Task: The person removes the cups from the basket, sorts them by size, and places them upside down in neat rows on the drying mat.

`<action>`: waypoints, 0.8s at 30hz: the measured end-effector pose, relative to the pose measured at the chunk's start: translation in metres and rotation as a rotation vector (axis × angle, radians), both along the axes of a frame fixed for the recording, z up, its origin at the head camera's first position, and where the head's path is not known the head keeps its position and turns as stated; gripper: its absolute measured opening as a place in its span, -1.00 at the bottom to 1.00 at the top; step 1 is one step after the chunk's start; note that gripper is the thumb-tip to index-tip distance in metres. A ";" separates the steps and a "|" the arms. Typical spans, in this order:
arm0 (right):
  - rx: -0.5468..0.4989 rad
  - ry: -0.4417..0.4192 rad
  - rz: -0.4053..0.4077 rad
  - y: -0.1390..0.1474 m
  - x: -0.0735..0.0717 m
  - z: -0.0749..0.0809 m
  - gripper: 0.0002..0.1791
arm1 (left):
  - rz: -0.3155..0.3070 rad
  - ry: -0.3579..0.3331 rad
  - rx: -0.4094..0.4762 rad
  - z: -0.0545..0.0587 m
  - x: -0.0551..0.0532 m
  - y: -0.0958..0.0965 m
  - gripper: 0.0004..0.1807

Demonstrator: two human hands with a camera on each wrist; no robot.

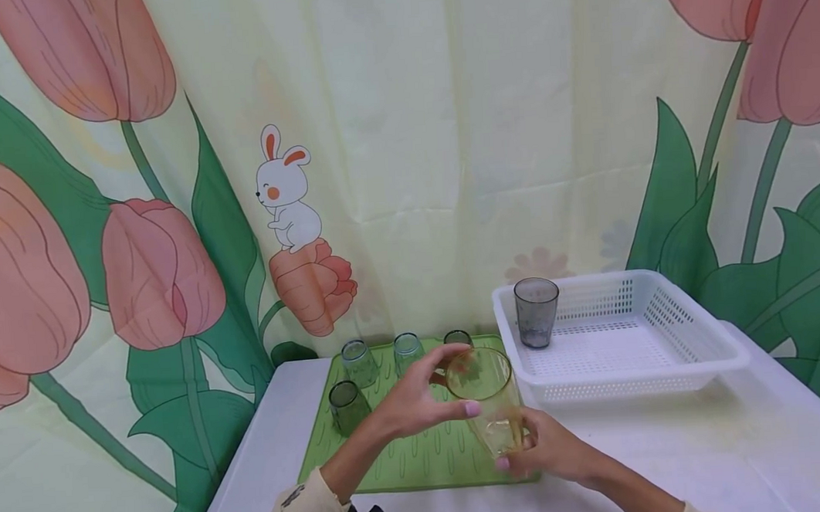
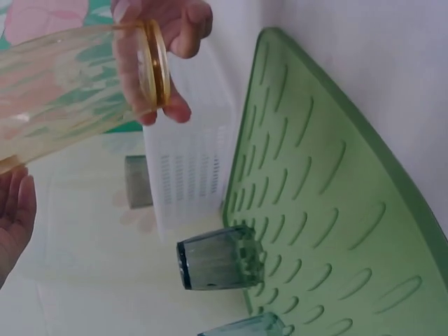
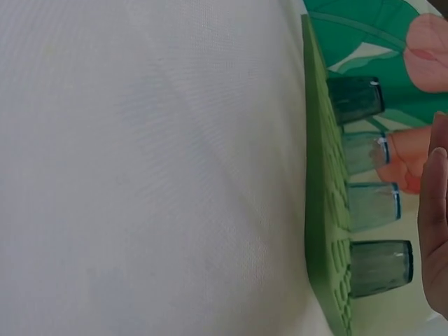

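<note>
Above the green drying mat point(image 1: 421, 472), both hands hold an amber drinking glass point(image 1: 493, 410), tilted with its rim upward. My left hand point(image 1: 418, 402) grips it near the rim, thumb on the near side and fingers behind. Low on the glass, the fingers of my right hand point(image 1: 552, 446) curl around the thick base point(image 2: 159, 64). On the mat, mouth down, stand a dark grey glass point(image 1: 349, 410), two pale blue glasses point(image 1: 360, 364) and another grey glass point(image 2: 218, 259). In the right wrist view, part of a hand point(image 3: 435, 231) shows at the right edge.
A white perforated basket point(image 1: 639, 379) stands to the right of the mat, with a grey glass point(image 1: 537, 319) at its left end. Behind the white-covered table point(image 1: 622, 446) hangs a curtain point(image 1: 403, 132) printed with tulips and a rabbit.
</note>
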State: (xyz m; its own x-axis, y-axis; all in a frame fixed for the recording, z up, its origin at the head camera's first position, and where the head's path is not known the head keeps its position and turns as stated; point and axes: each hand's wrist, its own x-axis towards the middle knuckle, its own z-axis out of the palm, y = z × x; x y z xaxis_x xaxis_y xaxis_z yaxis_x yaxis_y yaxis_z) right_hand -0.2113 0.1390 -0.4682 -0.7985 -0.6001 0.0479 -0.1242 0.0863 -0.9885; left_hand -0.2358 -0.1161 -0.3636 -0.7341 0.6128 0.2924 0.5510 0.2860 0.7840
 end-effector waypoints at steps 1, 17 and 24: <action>0.000 0.004 -0.007 0.002 0.000 0.000 -0.26 | 0.001 -0.002 0.000 0.000 0.000 -0.001 -0.09; -0.064 0.022 -0.044 0.022 -0.001 0.008 -0.25 | 0.011 -0.051 -0.030 -0.006 -0.001 -0.019 -0.15; -0.078 0.036 -0.078 0.031 -0.001 0.019 -0.22 | 0.006 -0.068 -0.048 -0.011 -0.002 -0.026 -0.12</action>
